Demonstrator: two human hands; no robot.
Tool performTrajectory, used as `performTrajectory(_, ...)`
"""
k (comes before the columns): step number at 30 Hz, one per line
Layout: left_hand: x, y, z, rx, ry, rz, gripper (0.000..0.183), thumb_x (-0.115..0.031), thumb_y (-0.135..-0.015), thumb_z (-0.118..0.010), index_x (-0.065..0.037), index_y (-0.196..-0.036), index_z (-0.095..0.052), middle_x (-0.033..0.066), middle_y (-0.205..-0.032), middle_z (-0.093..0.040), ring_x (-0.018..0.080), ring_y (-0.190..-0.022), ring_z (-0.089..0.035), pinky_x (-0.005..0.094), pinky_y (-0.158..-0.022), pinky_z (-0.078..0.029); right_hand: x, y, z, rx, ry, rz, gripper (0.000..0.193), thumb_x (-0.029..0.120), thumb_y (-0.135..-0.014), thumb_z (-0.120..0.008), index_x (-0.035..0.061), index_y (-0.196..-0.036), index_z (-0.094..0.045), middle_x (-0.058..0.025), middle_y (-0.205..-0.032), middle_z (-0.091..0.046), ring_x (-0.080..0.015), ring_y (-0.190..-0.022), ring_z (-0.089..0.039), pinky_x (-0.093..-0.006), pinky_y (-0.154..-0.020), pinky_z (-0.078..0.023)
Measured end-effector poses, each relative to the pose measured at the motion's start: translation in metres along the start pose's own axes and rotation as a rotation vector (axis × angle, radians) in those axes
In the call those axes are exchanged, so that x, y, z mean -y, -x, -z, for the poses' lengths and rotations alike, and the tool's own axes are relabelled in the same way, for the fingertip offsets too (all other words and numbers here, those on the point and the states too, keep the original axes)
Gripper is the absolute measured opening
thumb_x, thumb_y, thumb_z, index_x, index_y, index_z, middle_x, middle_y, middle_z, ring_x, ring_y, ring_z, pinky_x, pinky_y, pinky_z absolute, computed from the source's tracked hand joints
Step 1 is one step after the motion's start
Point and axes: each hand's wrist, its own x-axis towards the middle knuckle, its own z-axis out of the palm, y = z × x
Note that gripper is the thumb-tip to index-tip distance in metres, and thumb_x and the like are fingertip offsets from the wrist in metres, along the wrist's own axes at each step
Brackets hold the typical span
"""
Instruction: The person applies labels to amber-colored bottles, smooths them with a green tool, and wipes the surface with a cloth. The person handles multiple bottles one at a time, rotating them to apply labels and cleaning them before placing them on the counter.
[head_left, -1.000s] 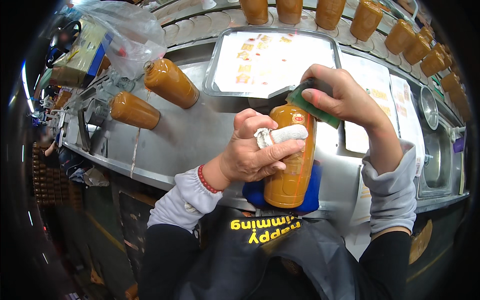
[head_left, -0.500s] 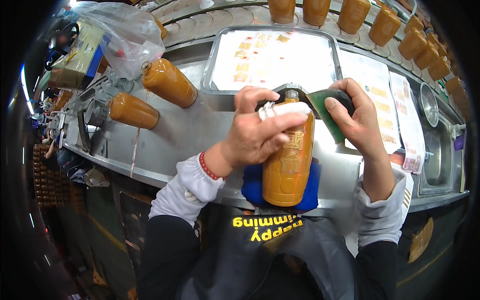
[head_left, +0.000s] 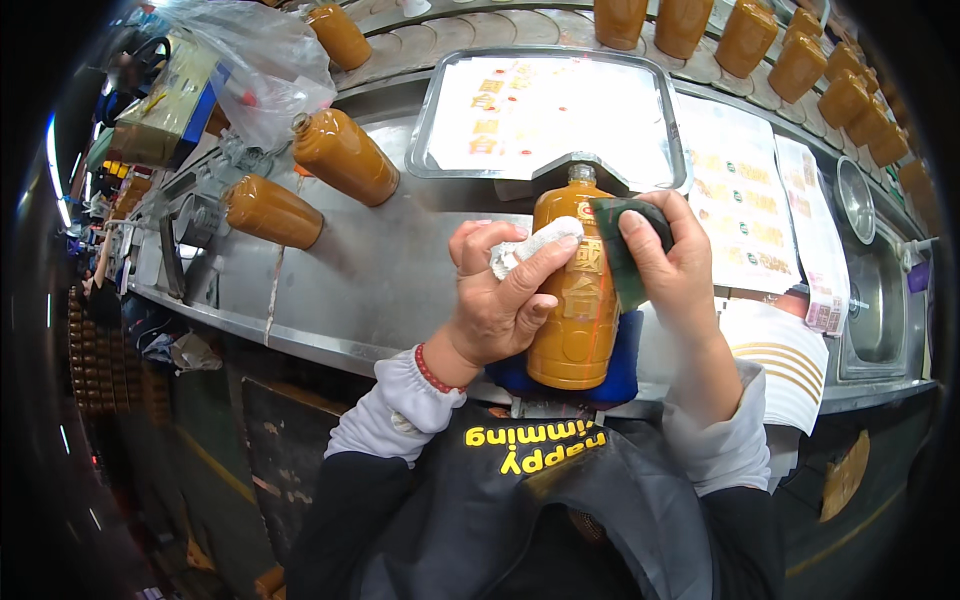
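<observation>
In front of me a glossy amber-brown bottle lies tilted on a folded blue cloth, its clear neck pointing away. Raised characters and a small red-and-white mark show on its face. My left hand is at the bottle's left side, with a white cloth bunched about its fingers. My right hand grips a dark green flexible scraper, its thin sheet against the bottle's upper right side. A dark support stands behind the bottle's neck.
Two more brown bottles lie on the steel counter at left. A steel tray holds a decal sheet; further decal sheets lie right of it. Several bottles stand on the far conveyor. A sink is at far right.
My right hand has brought the scraper left and onto the bottle. My left hand has moved down and left from the neck. The bottles on the conveyor have shifted right.
</observation>
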Motion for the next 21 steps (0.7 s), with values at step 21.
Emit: performTrajectory(21, -0.038, 0.056, 0.008, -0.008, 0.241, 0.365, 0.073, -0.052, -0.107, -0.038, 0.010, -0.144, -0.045, 0.0241, -0.138, -0.055, 0.0370, -0.123, -0.050, 0.0446, -0.109, -0.035, 0.055, -0.003, 0.011, 0.674, 0.306, 0.666, 0.024, 0.009, -0.070, -0.077, 0.0146, -0.092, -0.067, -0.0038, -0.086, -0.056, -0.0227, -0.077, -0.058, -0.0416, -0.075, -0.042)
